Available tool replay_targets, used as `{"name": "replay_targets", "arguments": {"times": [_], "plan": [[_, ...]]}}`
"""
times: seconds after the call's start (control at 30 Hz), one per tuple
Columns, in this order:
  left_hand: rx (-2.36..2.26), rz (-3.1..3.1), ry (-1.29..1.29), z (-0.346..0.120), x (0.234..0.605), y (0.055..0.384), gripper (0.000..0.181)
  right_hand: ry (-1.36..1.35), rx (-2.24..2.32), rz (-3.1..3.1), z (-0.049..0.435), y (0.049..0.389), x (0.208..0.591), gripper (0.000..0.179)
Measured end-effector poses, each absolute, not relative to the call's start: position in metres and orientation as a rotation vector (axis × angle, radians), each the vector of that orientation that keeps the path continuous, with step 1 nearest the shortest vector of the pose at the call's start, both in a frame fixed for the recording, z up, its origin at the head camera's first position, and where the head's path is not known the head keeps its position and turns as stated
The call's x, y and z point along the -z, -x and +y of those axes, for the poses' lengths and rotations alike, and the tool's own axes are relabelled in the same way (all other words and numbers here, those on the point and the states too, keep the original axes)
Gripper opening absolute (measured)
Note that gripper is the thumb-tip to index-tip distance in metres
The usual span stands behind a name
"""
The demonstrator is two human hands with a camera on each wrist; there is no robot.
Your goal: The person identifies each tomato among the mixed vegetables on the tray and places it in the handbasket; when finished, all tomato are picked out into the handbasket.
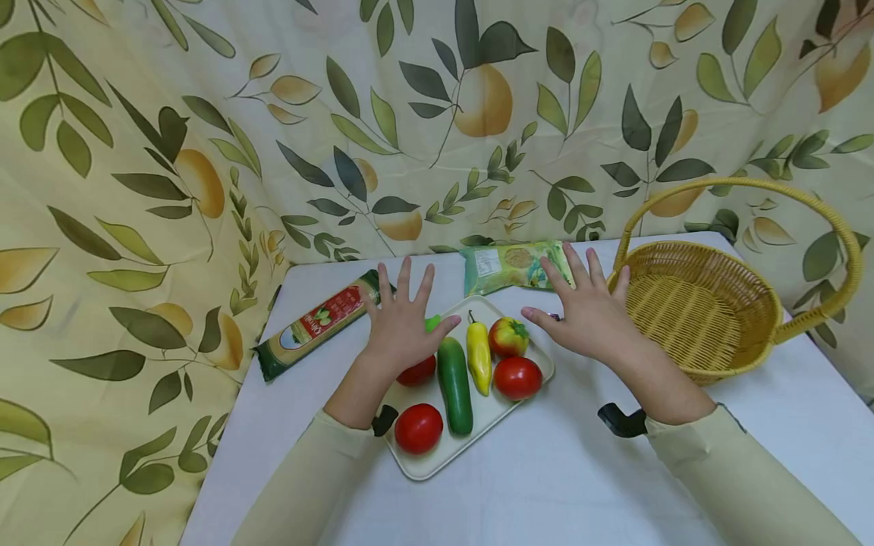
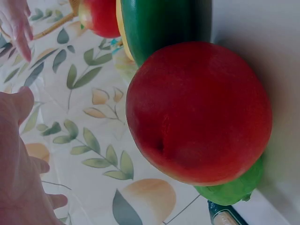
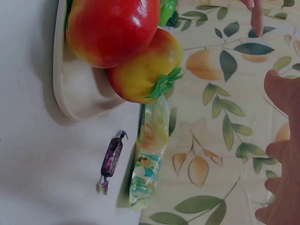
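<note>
- The left hand (image 1: 401, 322) and right hand (image 1: 592, 312) hang well apart, fingers spread, gripping nothing.
- The cream rectangular tray (image 1: 486, 411) lies on the white-covered table (image 1: 526, 485) between them, slightly toward the person, its long axis slanting from near left to far right.
- The left hand is nearer, above the tray's left side, its thumb by the smooth dark-green cucumber (image 1: 454, 387).
- The right hand reaches between the tray and the yellow woven basket (image 1: 690, 318).

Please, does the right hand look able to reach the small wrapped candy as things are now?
Probably yes: the right hand holds nothing, and the candy lies on the table outside the tray, with nothing on top of it.
</note>
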State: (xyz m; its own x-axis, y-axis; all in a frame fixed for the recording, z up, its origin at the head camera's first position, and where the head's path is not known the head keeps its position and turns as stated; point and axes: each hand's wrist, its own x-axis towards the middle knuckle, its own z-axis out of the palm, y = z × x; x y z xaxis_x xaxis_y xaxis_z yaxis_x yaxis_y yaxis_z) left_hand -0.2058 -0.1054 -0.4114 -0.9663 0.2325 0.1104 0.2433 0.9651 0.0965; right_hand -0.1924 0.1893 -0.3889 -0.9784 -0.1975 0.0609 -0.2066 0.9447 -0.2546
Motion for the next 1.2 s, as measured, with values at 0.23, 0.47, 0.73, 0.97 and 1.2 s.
{"name": "replay_targets", "arguments": {"times": [0.23,0.47,0.73,0.97,1.2], "plan": [[0.247,-3.023,0.316,-0.121,0.408,0.201,0.09,-0.32,-0.416,-3.04,0.192,0.191,0.391,0.099],[0.483,-3.049,0.135,-0.165,0.414,0.183,0.078,-0.318,-0.522,-2.986,0.196,0.186,0.393,0.094],[0.6,-3.178,-0.201,-0.208,0.442,0.159,0.071,-0.285,-0.656,-2.973,0.198,0.182,0.397,0.094],[0.839,-3.206,-0.358,-0.224,0.463,0.144,0.072,-0.272,-0.788,-2.958,0.194,0.172,0.401,0.091],[1.117,-3.195,-0.369,-0.225,0.476,0.141,0.075,-0.274,-0.968,-2.927,0.188,0.162,0.411,0.088]]}}
